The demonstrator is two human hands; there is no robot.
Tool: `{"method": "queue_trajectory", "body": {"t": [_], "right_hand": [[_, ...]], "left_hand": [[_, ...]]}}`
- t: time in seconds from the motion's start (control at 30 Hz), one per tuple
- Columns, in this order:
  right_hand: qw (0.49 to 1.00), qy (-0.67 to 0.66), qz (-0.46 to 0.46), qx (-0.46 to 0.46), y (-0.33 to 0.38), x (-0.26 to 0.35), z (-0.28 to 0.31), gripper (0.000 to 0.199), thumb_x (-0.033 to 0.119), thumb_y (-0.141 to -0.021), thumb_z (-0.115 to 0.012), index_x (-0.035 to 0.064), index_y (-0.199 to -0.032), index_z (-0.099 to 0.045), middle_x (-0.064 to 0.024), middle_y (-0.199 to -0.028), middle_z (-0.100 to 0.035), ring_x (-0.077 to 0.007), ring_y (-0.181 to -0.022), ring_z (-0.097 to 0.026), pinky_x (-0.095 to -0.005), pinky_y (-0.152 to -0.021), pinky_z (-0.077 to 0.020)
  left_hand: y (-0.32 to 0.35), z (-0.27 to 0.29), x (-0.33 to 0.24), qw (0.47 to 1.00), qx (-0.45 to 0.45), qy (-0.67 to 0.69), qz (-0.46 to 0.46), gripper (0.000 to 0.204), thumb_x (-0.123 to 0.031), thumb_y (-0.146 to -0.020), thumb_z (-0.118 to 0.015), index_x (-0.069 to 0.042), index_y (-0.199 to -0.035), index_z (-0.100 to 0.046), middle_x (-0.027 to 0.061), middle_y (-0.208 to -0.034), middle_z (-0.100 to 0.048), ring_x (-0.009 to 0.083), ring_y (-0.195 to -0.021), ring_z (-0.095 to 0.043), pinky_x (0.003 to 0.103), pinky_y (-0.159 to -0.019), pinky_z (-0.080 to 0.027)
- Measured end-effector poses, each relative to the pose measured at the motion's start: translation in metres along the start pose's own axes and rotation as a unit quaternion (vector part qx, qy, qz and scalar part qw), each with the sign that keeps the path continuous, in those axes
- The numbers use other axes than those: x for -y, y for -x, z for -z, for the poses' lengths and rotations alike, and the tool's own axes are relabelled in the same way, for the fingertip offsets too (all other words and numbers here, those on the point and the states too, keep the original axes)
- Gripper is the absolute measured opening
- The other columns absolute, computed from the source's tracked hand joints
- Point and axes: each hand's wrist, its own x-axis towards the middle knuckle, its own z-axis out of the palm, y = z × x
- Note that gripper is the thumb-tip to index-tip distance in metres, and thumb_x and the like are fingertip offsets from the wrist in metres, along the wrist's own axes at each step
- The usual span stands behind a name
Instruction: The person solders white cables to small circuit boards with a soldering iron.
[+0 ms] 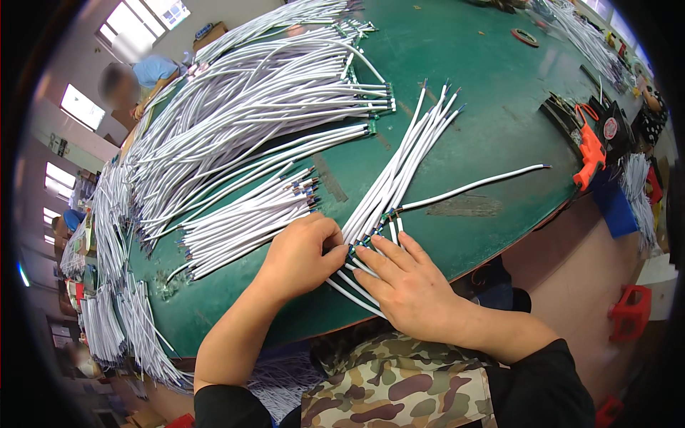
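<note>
- Green table (485, 93): a wide work surface that fills most of the view, with worn patches near its front edge.
- Cable piles (235, 121): many white cables lie in loose sheaves across the left half of the table, more hanging over its left edge. Their ends carry small dark tips, all pointing toward the middle.
- Cable bundle (399, 167): a fan of white cables lies near the front edge of the table, spreading up and to the right from the hands. Its near ends are gathered under the fingers; small blue and green tips show there. One single cable (474, 187) strays off to the right, flat on the table.
- Left hand (300, 255): rests on the table just left of the bundle's near ends, fingers curled together and pressed against the cable tips.
- Right hand (410, 285): lies flat, palm down, over the lowest cables of the bundle, fingers straight and slightly spread, fingertips touching the tips.
- Orange tool (591, 151): at the right edge of the table, well apart from the hands, beside dark items.
- Tape roll (525, 37): a small ring far back on the table.
- No containers visible on the table.
</note>
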Motion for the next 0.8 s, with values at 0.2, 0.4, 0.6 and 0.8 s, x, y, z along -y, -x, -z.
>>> {"method": "queue_trajectory", "body": {"t": [0.2,0.4,0.6,0.8], "right_hand": [[1.0,-0.024,-0.009,-0.016,0.007,-0.003,0.007,0.037,0.012,-0.086,-0.063,-0.0005,-0.12,-0.069,-0.0211,-0.137,-0.061,-0.0364,-0.134,-0.053,-0.054,-0.114,-0.0384],[0.963,-0.077,-0.119,-0.228,0.06,-0.058,0.067,0.025,0.003,-0.084,-0.071,0.0005,-0.109,-0.071,-0.0172,-0.115,-0.071,-0.0348,-0.109,-0.069,-0.0421,-0.095,-0.0549],[0.668,-0.158,-0.433,-0.584,0.182,-0.235,0.138,0.023,0.024,-0.102,-0.068,0.0032,-0.112,-0.068,0.002,-0.09,-0.065,-0.004,-0.076,-0.055,-0.02,-0.066,-0.0428],[0.639,-0.244,-0.534,-0.498,0.191,-0.273,0.153,0.031,0.038,-0.099,-0.071,0.0079,-0.101,-0.067,0.0044,-0.084,-0.063,-0.0025,-0.064,-0.055,-0.019,-0.051,-0.0363]], "left_hand": [[0.0,-0.019,-0.009,0.993,-0.081,-0.074,-0.045,0.011,-0.008,-0.078,-0.07,-0.003,-0.079,-0.059,0.014,-0.081,-0.062,0.0364,-0.08,-0.062,0.045,-0.069,-0.05],[0.014,-0.02,0.006,0.98,-0.147,-0.077,-0.106,0.008,-0.007,-0.082,-0.072,-0.003,-0.087,-0.066,0.0127,-0.085,-0.062,0.0342,-0.079,-0.062,0.043,-0.07,-0.051],[0.02,-0.002,0.001,0.967,-0.159,-0.071,-0.187,0.021,-0.004,-0.084,-0.076,-0.004,-0.105,-0.072,0.0118,-0.098,-0.064,0.033,-0.091,-0.063,0.041,-0.078,-0.052],[0.001,-0.014,0.003,0.96,-0.116,-0.052,-0.248,0.026,-0.001,-0.084,-0.075,-0.005,-0.11,-0.074,0.0119,-0.099,-0.065,0.0329,-0.09,-0.063,0.042,-0.078,-0.052]]}}
